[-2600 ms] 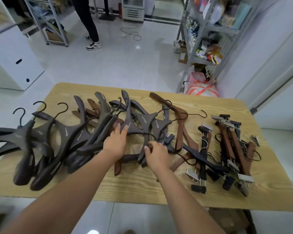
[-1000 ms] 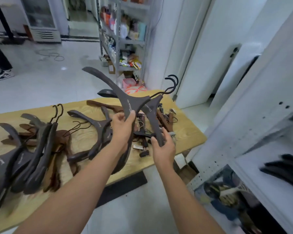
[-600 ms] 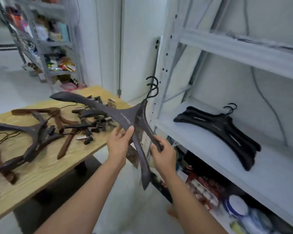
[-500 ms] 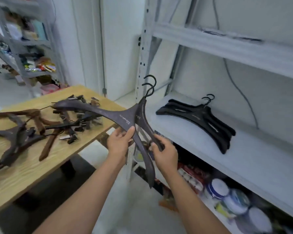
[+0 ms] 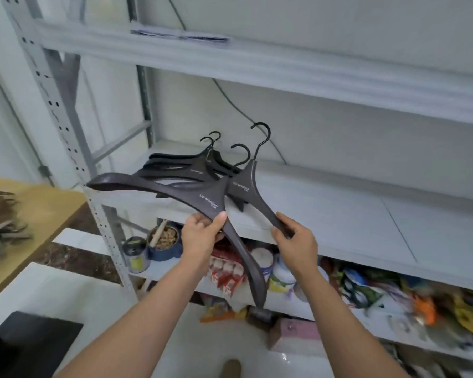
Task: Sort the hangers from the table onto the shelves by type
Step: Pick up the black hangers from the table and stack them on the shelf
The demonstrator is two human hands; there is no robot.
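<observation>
Two dark plastic coat hangers fill the centre of the view, held in the air in front of a grey metal shelf (image 5: 339,214). The left hand (image 5: 202,237) pinches the front hanger (image 5: 159,188) at its neck, thumb on top. One of its arms points to 9 o'clock, the other to 6 o'clock. The right hand (image 5: 295,245) curls its fingers round the tip of one arm of the rear hanger (image 5: 247,184), whose hook points to 12 o'clock. At 11 o'clock from the hands, a pile (image 5: 172,166) of matching black hangers lies flat on the shelf, hooks toward the back wall.

The step in hand appears to be delivery, since this pair looks the same type as the pile. The next move likely calls for lowering both flat onto or beside the pile, hooks lined up, then letting go.

At 9 o'clock, a wooden table (image 5: 47,211) is cut off by the frame edge. The leftover hangers (image 5: 0,227) on it are blurred and their types are unclear. The rear hanger's other arm is mostly hidden behind the front one. Packets (image 5: 366,290) below the shelf at 4 o'clock are too blurred to identify.
</observation>
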